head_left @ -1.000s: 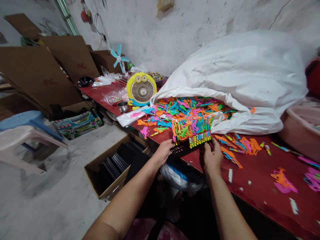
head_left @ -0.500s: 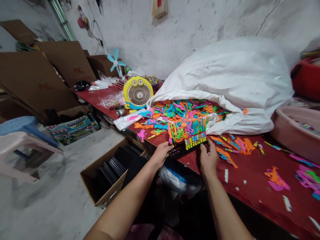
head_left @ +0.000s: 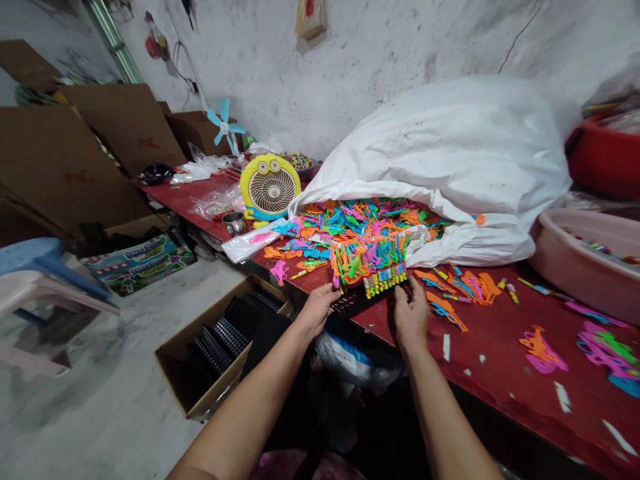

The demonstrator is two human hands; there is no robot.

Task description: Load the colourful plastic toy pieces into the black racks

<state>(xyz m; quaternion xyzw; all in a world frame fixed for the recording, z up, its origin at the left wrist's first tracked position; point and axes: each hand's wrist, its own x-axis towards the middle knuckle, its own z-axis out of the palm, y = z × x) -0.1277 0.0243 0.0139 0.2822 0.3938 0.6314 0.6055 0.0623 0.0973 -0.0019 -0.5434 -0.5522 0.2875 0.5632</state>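
Observation:
A black slotted rack sits at the table's front edge, gripped at its left end by my left hand and at its right end by my right hand. Rows of bright plastic toy pieces stand packed in it, with small yellow-ended tubes along the front. Behind the rack, a large white sack lies on its side, and a heap of similar flat pieces fills its mouth. Right of my right hand lie loose orange, blue and pink pieces with small tubes among them.
Below the table edge on the left stands an open carton of black racks. A yellow fan and a metal cup are on the red table. A pink basin is at the right. Stools stand far left.
The view has shifted slightly to the right, so everything appears a little further left. Both hands keep their hold on the rack, which stays by the table edge.

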